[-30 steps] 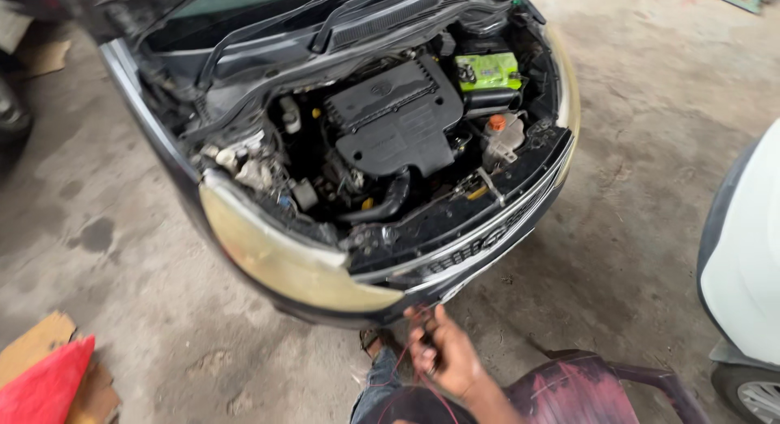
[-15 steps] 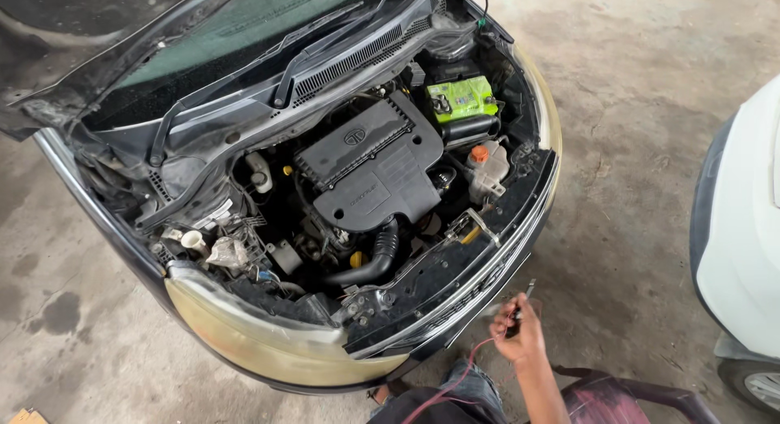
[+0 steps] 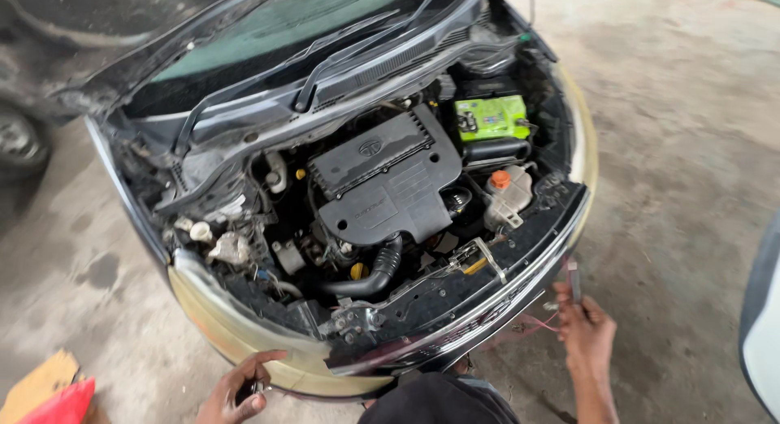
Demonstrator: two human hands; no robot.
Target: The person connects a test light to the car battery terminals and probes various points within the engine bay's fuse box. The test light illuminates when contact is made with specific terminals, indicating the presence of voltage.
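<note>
I had my right hand (image 3: 587,333) closed around a slim tool (image 3: 574,279), its tip pointing up just beside the chrome strip (image 3: 496,310) at the front of the car (image 3: 244,335); thin reddish wires (image 3: 536,322) trailed from that hand toward the bumper. My left hand (image 3: 237,388) was curled narrowly around a small dark object I could not make out, touching the lower edge of the bumper.

To work well here, I judged I should keep the tool steady and upright, close to the strip, and keep the wires slack so they would not snag on the front edge.

The bonnet stood open. Inside sat the black engine cover (image 3: 388,180), a green battery (image 3: 491,117), a pale tank with an orange cap (image 3: 500,180), and a yellow cap (image 3: 358,271) low down. The chrome strip and front panel stood between my hands and the engine. A white vehicle (image 3: 762,326) stood close on the right, and red and brown cardboard (image 3: 49,391) lay on the concrete floor (image 3: 682,148).
</note>
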